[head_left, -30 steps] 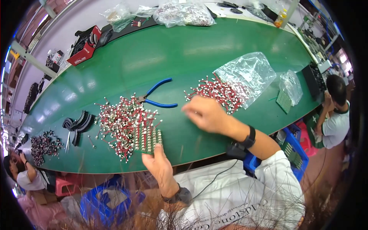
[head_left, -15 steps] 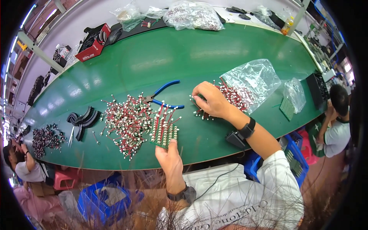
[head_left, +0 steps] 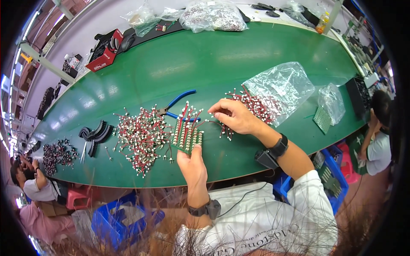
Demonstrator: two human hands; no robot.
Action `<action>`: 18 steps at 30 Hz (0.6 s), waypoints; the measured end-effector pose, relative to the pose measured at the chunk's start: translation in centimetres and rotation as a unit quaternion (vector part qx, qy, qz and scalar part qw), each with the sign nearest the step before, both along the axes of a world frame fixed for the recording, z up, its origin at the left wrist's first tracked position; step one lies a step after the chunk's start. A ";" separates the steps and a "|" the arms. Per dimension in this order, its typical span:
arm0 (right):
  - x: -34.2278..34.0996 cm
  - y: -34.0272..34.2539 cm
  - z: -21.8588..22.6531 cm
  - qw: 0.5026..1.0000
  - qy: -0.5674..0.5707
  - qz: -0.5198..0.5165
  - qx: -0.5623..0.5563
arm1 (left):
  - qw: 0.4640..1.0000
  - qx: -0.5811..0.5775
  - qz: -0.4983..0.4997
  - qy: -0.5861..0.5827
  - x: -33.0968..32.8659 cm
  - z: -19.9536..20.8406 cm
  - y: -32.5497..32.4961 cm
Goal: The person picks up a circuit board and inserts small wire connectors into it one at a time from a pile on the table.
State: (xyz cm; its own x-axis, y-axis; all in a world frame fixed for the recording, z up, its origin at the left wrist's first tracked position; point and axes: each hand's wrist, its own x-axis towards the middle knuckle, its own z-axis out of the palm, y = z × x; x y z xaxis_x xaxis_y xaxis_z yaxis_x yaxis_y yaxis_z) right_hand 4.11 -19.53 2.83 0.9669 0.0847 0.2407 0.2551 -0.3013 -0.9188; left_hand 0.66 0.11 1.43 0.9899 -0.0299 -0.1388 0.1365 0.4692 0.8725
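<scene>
A green circuit board panel, set with rows of small white connectors, is gripped at its near edge by my left hand. Several short red wire leads with white plugs stand up from its left and far parts. Just right of the panel, my right hand is closed in a pinch on what looks like a short red wire lead, largely hidden by the fingers. Beyond that hand, a heap of red wire leads spills from a clear plastic bag. A larger heap of leads lies left of the panel.
Blue-handled pliers lie behind the panel. Farther left are black strips, tweezers and a pile of small dark parts. Another green panel rests at right near a black bin. Co-workers sit at both sides.
My right hand has come down and slightly left from the heap by the bag, closer to the panel. The left hand has raised the panel slightly and shifted it right.
</scene>
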 end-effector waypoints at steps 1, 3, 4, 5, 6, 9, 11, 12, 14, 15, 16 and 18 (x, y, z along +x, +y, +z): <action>-0.2 0.0 0.1 1.000 -0.005 0.007 -0.009 | 1.000 -0.006 0.003 0.006 -0.1 0.2 0.0; -0.7 0.1 0.6 0.999 0.025 0.016 0.031 | 1.000 -0.009 0.007 0.012 -0.3 0.3 0.1; -0.8 0.2 0.8 0.996 0.054 0.026 0.068 | 1.000 -0.006 0.010 0.010 -0.3 0.3 0.3; -1.0 0.3 0.8 0.996 0.054 0.027 0.070 | 1.000 -0.003 0.014 0.007 -0.4 0.2 0.4; -1.1 0.4 0.9 0.998 0.038 0.028 0.046 | 1.000 -0.001 0.015 0.007 -0.4 0.1 0.5; -1.5 1.0 1.6 0.999 0.041 0.031 0.016 | 1.000 -0.004 0.017 0.001 -0.6 -0.2 0.7; -1.7 1.6 1.6 0.998 0.043 0.038 0.032 | 1.000 -0.020 0.018 -0.008 -0.8 -0.3 0.7; -1.8 1.8 1.4 0.998 0.044 0.040 0.033 | 1.000 -0.020 0.020 -0.008 -0.8 -0.2 0.7; -2.1 2.4 0.9 0.995 0.053 0.041 0.078 | 1.000 -0.015 0.020 0.004 -1.0 0.1 0.5; -2.3 2.6 1.1 0.995 0.053 0.044 0.077 | 1.000 -0.015 0.023 0.004 -0.9 -0.2 0.5; -2.5 2.9 1.5 0.995 0.058 0.049 0.058 | 1.000 -0.006 0.016 -0.005 -0.8 -0.8 0.4; -2.8 3.6 2.1 0.997 0.051 0.047 0.037 | 1.000 0.005 0.007 -0.015 -0.7 -1.4 0.5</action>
State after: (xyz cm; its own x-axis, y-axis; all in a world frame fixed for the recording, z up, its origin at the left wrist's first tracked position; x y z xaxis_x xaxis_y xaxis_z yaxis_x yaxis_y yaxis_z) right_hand 1.28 -15.95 4.91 0.9752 0.1628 0.1496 0.1826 -0.2115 -0.9602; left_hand -0.06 0.59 0.07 0.9939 -0.0156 -0.1095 0.1042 0.4625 0.8804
